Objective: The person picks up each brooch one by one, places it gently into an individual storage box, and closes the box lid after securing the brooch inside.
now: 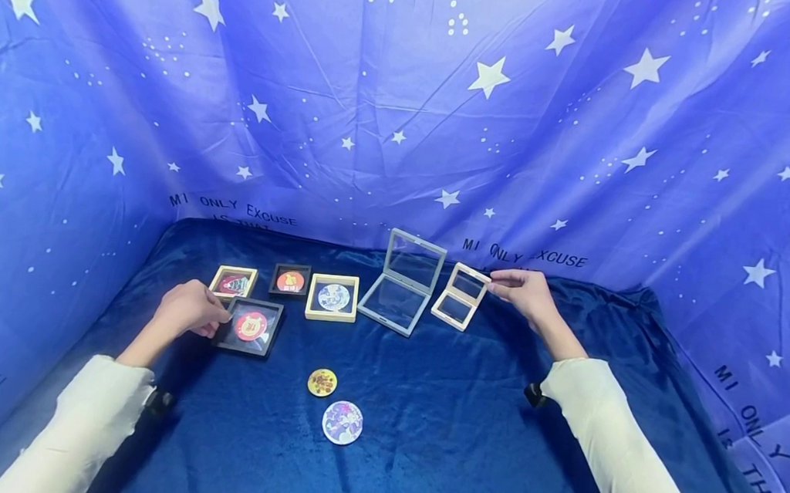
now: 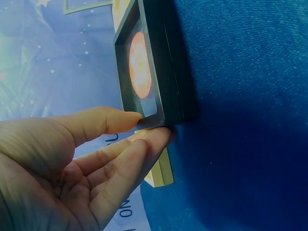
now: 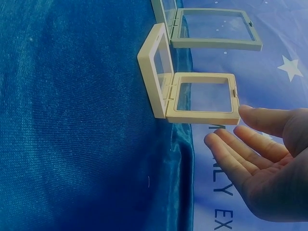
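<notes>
My left hand (image 1: 188,309) pinches the near-left corner of a black display frame (image 2: 166,62) between thumb and fingers. That frame stands tilted in the left wrist view and holds a round red badge (image 1: 251,326) behind clear film. On the right, a small cream display frame (image 1: 460,296) stands hinged open with its lid raised and no badge inside. My right hand (image 1: 523,294) is at that lid's upper corner. In the right wrist view the thumb (image 3: 264,120) meets the corner, while the relaxed fingers lie apart from the frame.
A larger grey frame (image 1: 402,287) stands open beside the cream one. Leftward are a cream frame (image 1: 310,298) with a blue-white badge, a black frame (image 1: 275,287) and another cream frame (image 1: 234,269). Loose yellow (image 1: 322,382) and purple (image 1: 342,423) badges lie in front on blue cloth.
</notes>
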A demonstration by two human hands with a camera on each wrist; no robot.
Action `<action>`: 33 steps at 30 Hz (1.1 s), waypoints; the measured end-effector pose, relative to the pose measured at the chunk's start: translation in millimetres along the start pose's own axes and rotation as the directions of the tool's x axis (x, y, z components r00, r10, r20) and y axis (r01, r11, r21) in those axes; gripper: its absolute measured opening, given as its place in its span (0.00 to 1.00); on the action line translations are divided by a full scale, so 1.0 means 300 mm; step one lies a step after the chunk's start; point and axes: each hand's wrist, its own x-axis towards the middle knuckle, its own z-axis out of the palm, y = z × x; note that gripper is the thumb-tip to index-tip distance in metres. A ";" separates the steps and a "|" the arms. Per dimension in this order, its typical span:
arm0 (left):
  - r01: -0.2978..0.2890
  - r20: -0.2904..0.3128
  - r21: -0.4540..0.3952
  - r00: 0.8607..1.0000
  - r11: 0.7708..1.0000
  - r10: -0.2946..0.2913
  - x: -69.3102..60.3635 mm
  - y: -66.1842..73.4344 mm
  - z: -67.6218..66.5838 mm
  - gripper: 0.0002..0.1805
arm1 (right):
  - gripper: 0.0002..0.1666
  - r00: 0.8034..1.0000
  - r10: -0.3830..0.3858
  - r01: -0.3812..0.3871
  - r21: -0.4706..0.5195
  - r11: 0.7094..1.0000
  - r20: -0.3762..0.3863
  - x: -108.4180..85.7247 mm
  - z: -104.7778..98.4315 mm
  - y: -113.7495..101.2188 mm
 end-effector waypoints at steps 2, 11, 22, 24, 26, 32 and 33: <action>-0.007 0.004 -0.005 1.000 1.000 0.007 -0.002 -0.002 -0.001 0.08 | 0.23 1.000 0.000 0.000 0.000 1.000 0.001 0.000 -0.001 -0.002; 0.033 0.030 -0.056 0.999 0.998 -0.032 0.008 -0.016 -0.005 0.07 | 0.23 1.000 0.021 -0.021 0.006 1.000 0.005 -0.002 -0.001 -0.021; 0.071 0.057 -0.034 0.996 0.997 -0.069 0.026 -0.023 -0.008 0.09 | 0.23 0.999 0.035 -0.036 0.035 0.999 0.014 0.000 -0.003 -0.026; 0.076 0.059 -0.031 0.996 0.997 -0.074 0.028 -0.021 -0.008 0.09 | 0.23 0.999 0.034 -0.035 0.040 0.999 0.019 0.001 -0.001 -0.026; 0.079 0.062 -0.027 0.995 0.997 -0.077 0.029 -0.019 -0.009 0.09 | 0.23 0.999 0.034 -0.036 0.046 0.998 0.027 0.001 -0.001 -0.026; 0.079 0.063 -0.020 0.995 0.997 -0.077 0.029 -0.015 -0.011 0.12 | 0.23 0.998 0.045 -0.047 0.047 0.998 0.037 0.002 0.002 -0.025; 0.077 0.062 -0.022 0.995 0.997 -0.076 0.029 -0.015 -0.011 0.12 | 0.23 0.998 0.046 -0.048 0.046 0.998 0.035 0.003 0.002 -0.025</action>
